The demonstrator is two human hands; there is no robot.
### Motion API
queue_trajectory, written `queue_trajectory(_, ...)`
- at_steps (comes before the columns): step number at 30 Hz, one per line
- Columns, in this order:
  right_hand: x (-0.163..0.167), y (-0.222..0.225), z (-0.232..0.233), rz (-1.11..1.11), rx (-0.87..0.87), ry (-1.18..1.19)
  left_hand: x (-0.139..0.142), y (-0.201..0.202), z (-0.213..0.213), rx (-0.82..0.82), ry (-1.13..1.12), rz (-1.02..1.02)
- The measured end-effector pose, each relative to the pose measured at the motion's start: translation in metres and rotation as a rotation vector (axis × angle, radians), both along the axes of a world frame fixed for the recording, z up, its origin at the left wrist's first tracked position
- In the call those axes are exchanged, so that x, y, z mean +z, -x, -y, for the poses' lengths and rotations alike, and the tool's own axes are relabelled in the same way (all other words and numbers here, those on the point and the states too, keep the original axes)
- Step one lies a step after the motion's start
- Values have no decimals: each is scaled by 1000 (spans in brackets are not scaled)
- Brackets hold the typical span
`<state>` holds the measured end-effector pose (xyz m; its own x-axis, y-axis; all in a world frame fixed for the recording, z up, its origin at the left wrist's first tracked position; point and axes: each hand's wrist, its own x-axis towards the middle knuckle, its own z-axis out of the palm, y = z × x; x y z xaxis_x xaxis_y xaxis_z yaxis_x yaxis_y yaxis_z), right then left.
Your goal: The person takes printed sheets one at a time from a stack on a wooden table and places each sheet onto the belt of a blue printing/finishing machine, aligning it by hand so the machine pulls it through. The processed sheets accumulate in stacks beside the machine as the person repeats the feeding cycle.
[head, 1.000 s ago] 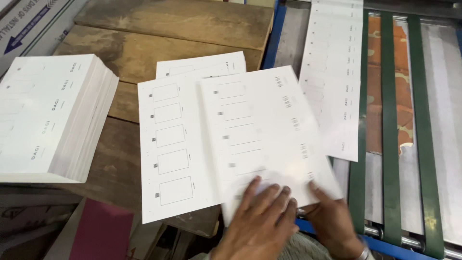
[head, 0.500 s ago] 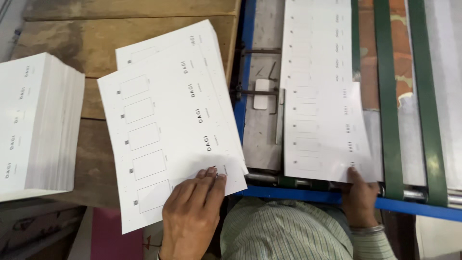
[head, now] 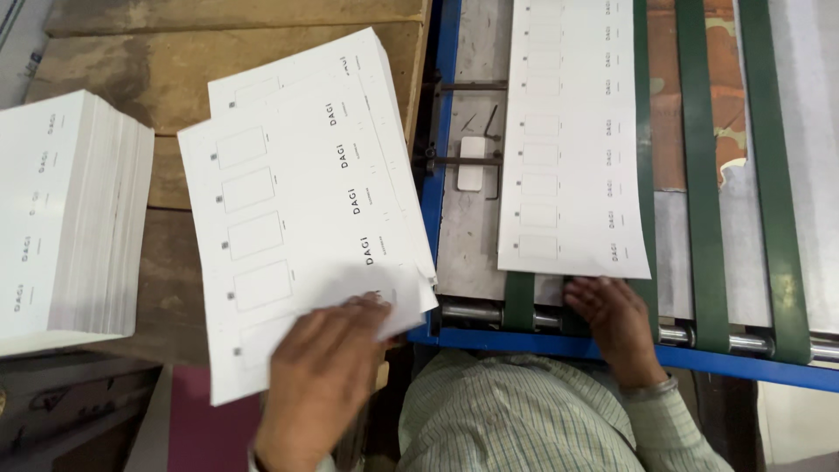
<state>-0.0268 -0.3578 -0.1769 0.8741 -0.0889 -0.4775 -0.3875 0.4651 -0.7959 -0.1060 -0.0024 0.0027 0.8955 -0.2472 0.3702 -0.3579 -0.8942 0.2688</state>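
Observation:
My left hand (head: 319,376) lies on the near corner of a fanned pile of white printed sheets (head: 297,201) on the wooden table (head: 175,70), gripping the pile's edge. My right hand (head: 616,323) rests on the rollers at the machine's near end. Its fingertips touch the near edge of a single long white sheet (head: 572,131), which lies flat on the feed bed beside the green belts (head: 699,175).
A tall stack of the same white sheets (head: 61,210) stands at the left of the table. A blue metal frame (head: 524,343) borders the machine, with a side guide bracket (head: 468,162) between table and sheet. A second green belt (head: 773,175) runs further right.
The single sheet has slid further up the feed bed, and my right hand now sits at its near edge instead of holding it. My left hand stays on the fanned pile.

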Motion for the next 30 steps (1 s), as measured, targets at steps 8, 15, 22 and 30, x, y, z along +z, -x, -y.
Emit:
queue_trajectory(8, 56, 39, -40, 449, 666, -449, 18, -13, 94, -118, -113, 52)
queue_trajectory(15, 59, 11, -38, 90, 36, -52, 1, -4, 83, -57, -68, 38)
queue_trajectory(22, -3, -11, 45, 185, -258, 122, 11, -15, 42, 87, -242, 109)
queue_trajectory(30, -43, 56, 46, -55, -292, 155, 4, -7, 45, 100, -112, 79)
